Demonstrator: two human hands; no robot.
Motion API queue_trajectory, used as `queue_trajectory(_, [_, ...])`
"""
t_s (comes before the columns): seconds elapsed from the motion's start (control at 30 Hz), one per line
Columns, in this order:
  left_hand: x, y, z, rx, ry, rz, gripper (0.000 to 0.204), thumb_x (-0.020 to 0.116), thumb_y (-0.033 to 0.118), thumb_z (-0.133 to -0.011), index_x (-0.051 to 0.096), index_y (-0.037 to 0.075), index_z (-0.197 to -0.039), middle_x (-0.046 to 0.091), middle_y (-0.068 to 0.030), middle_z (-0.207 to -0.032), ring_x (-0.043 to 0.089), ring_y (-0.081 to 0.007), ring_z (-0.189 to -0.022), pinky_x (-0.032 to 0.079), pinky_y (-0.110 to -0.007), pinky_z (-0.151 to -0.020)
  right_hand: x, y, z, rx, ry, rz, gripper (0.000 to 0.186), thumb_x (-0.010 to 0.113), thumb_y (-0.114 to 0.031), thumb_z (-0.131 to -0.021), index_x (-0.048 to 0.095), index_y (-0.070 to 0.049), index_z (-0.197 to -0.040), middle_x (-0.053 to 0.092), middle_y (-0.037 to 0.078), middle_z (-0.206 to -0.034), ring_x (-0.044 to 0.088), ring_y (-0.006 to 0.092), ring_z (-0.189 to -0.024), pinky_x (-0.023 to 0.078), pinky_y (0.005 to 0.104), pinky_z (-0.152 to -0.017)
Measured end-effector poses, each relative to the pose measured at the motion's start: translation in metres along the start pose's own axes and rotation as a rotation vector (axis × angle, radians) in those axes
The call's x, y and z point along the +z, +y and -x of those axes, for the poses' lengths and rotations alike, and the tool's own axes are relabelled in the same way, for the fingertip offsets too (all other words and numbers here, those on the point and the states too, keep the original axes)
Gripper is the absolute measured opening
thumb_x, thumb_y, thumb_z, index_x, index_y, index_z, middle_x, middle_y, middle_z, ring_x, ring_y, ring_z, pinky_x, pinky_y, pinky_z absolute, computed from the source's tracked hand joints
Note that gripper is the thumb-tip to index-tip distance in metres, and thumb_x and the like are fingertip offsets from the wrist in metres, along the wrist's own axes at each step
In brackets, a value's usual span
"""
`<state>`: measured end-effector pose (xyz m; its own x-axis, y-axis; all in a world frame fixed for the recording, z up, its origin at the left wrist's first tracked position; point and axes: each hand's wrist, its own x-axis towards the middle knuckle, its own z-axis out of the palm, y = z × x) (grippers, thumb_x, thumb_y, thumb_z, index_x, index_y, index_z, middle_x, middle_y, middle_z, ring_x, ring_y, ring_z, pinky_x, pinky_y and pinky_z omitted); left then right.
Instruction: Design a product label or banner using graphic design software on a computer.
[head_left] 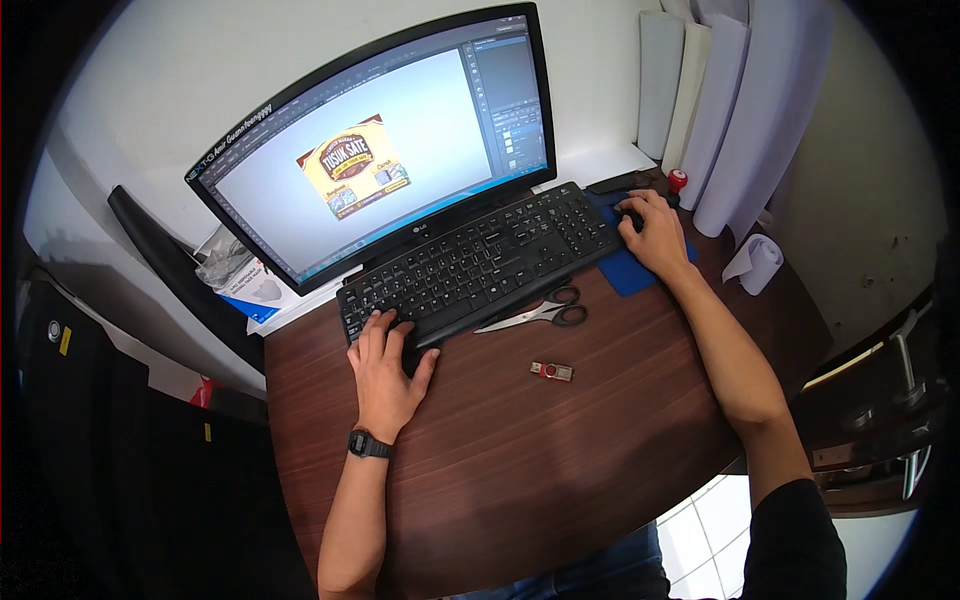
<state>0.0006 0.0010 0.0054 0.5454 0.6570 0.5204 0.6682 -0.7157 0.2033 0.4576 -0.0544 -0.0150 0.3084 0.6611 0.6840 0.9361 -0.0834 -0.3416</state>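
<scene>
My left hand (383, 375) rests at the near left corner of a black keyboard (490, 262), fingers spread with the tips on its keys and the thumb apart. A black digital watch (369, 444) is on that wrist. At the keyboard's right end, my right hand (660, 240) is curled over a dark computer mouse (632, 218), mostly hidden under the fingers, on a blue mouse pad (628, 278). Just in front of the keyboard lie scissors (545, 313) with black handles. Nearer to me is a red and silver USB stick (552, 372).
A black monitor (260, 130) behind the keyboard displays a yellow and brown label design. Tall paper rolls (715, 110) stand at the back right, near a red-topped stamp (677, 180). A small white paper roll (757, 265) lies beside my right forearm. The brown desk (470, 450) has a curved front edge.
</scene>
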Motion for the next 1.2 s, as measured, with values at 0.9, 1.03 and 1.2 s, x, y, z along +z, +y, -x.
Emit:
queue_trajectory(0.9, [0.0007, -0.0003, 0.0001, 0.009, 0.005, -0.004, 0.05, 0.084, 0.027, -0.085, 0.065, 0.006, -0.126, 0.055, -0.0184, -0.142, 0.043, -0.0375, -0.143, 0.034, -0.05, -0.112, 0.0006, 0.0024, -0.0001, -0.002, -0.016, 0.013, 0.024, 0.069, -0.016, -0.087, 0.076, -0.007, -0.108, 0.066, 0.012, -0.126, 0.063, 0.0322, -0.116, 0.05, 0.044, -0.097])
queue_trajectory(1.03, [0.0008, -0.0008, 0.0003, 0.01, 0.001, -0.005, 0.05, 0.084, 0.027, -0.085, 0.064, 0.006, -0.127, 0.054, -0.0177, -0.143, 0.043, -0.0374, -0.143, 0.033, -0.05, -0.112, 0.0012, 0.0028, -0.0002, -0.008, -0.015, 0.016, 0.024, 0.069, -0.016, -0.088, 0.076, -0.008, -0.109, 0.066, 0.012, -0.126, 0.063, 0.0319, -0.116, 0.049, 0.044, -0.097])
queue_trajectory(1.2, [0.0, 0.0012, -0.0002, -0.001, 0.001, -0.003, 0.051, 0.084, 0.026, -0.084, 0.065, 0.006, -0.127, 0.055, -0.017, -0.143, 0.043, -0.0374, -0.143, 0.033, -0.05, -0.113, 0.0007, 0.0023, 0.0, -0.005, -0.015, 0.013, 0.024, 0.069, -0.017, -0.088, 0.076, -0.008, -0.11, 0.066, 0.012, -0.126, 0.063, 0.0318, -0.117, 0.049, 0.0439, -0.097])
